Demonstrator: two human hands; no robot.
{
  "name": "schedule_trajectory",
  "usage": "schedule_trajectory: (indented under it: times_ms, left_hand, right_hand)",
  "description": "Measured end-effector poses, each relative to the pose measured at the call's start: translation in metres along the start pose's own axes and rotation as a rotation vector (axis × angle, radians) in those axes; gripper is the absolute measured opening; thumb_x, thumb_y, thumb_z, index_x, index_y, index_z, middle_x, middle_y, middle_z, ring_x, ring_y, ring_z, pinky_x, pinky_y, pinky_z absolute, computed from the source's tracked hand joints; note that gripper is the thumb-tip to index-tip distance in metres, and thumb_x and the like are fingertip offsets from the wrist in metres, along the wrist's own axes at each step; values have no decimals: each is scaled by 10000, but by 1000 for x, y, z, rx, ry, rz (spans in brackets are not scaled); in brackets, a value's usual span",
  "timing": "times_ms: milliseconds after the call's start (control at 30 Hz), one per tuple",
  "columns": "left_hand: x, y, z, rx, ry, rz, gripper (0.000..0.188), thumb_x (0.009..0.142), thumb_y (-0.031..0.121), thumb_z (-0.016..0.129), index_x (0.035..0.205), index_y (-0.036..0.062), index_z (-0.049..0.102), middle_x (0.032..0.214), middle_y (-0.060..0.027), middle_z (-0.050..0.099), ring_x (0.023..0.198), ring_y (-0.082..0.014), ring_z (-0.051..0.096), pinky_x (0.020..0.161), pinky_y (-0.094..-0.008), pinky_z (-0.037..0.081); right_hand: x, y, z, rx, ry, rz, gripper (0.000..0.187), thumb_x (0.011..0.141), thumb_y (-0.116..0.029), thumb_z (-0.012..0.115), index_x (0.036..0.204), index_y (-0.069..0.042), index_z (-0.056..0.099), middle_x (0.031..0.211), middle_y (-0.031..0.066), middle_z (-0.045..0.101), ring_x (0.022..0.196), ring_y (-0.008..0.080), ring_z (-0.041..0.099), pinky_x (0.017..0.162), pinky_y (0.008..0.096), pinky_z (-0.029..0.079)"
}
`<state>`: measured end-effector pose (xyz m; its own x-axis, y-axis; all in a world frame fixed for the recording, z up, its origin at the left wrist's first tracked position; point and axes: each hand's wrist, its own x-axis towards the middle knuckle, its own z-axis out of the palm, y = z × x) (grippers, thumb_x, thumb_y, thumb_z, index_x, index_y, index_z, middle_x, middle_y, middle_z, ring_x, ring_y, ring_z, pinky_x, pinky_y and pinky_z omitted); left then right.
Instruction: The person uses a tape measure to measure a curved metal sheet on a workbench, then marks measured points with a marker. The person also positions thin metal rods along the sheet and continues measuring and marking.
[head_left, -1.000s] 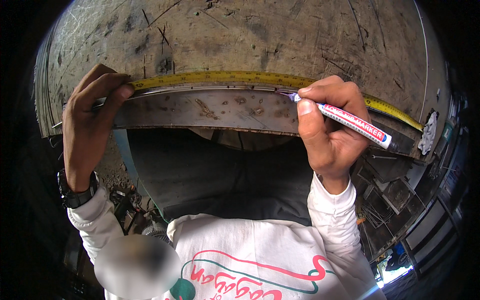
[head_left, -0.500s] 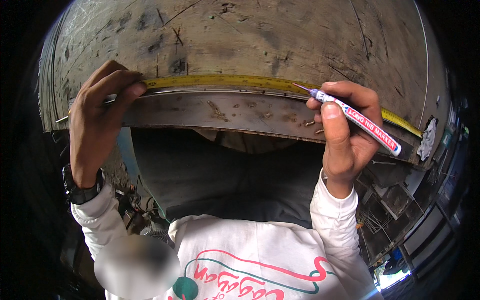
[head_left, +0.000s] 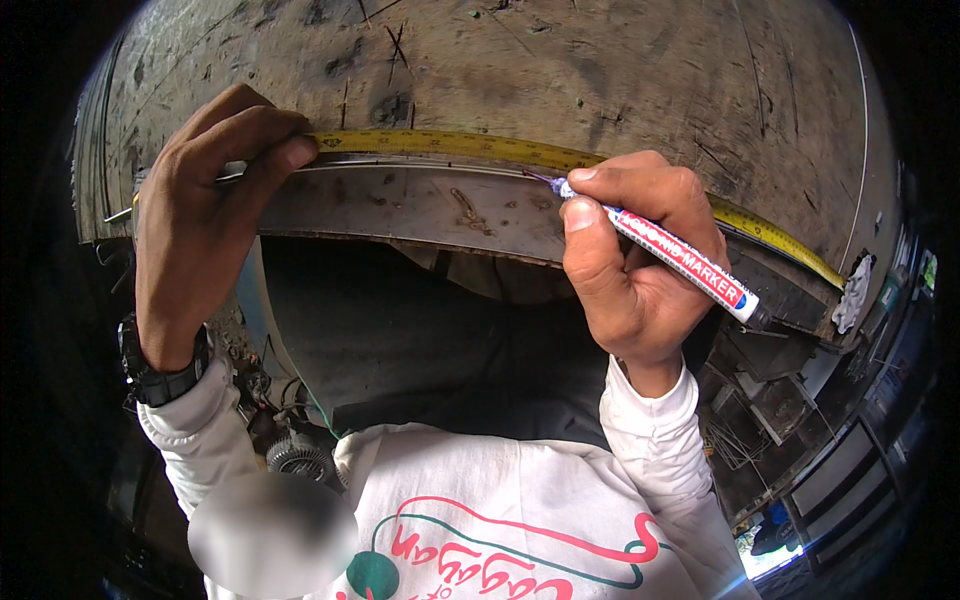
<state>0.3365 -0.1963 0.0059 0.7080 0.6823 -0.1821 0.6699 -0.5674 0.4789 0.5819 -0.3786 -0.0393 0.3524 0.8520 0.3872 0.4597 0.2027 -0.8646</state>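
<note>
A yellow tape measure blade (head_left: 440, 144) lies stretched from left to right along the near part of the worn table. Beside its near edge runs a thin metal rod (head_left: 400, 164), whose bare end sticks out left of my left hand. My left hand (head_left: 195, 200) pinches the blade between thumb and fingers at its left stretch. In my right hand (head_left: 665, 305) is a white and red marker (head_left: 670, 250), held like a pen. The marker's long thin nib points left and meets or hovers just over the rod; contact cannot be made out.
The table (head_left: 540, 70) has a scratched, stained wooden top. A stained metal strip (head_left: 400, 200) forms its near edge, close to my body. A crumpled white rag (head_left: 853, 295) sits at the right corner. Below left is a ribbed motor housing (head_left: 300, 455); metal scraps (head_left: 775, 400) lie below right.
My right hand has shifted left with the marker, bringing its nib from the tape's edge to the rod. The left hand keeps its pinch on the tape.
</note>
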Motion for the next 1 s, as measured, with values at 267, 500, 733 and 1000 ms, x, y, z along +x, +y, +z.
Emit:
schedule_trajectory:
  times_ms: [267,500,733,1000]
  left_hand:
    - [2,2,2,57,71,44,191,985,225,741,1020,40,771,938,-35,701,874,-187,719,788,-353,538]
    - [0,0,5,46,88,30,188,980,233,746,1026,54,783,946,-29,714,886,-184,722,800,-347,540]
    - [2,5,1,60,83,39,187,976,232,747,1026,56,786,945,-28,716,879,-190,726,793,-352,545]
    - [2,2,2,39,46,17,181,993,202,725,1051,37,773,976,-40,697,902,-187,710,811,-351,545]
  right_hand:
    - [1,3,0,-21,-8,-41,99,840,20,745,928,9,698,837,109,712,673,184,705,603,287,570]
    - [0,1,2,-15,17,3,96,839,15,745,924,5,701,838,108,716,681,189,712,611,293,575]
    - [-1,1,-1,-7,2,4,89,858,5,749,933,-2,702,855,106,719,688,182,715,621,294,580]
    - [0,2,2,-27,25,-14,82,865,6,742,935,-3,700,858,101,718,678,170,696,616,287,567]
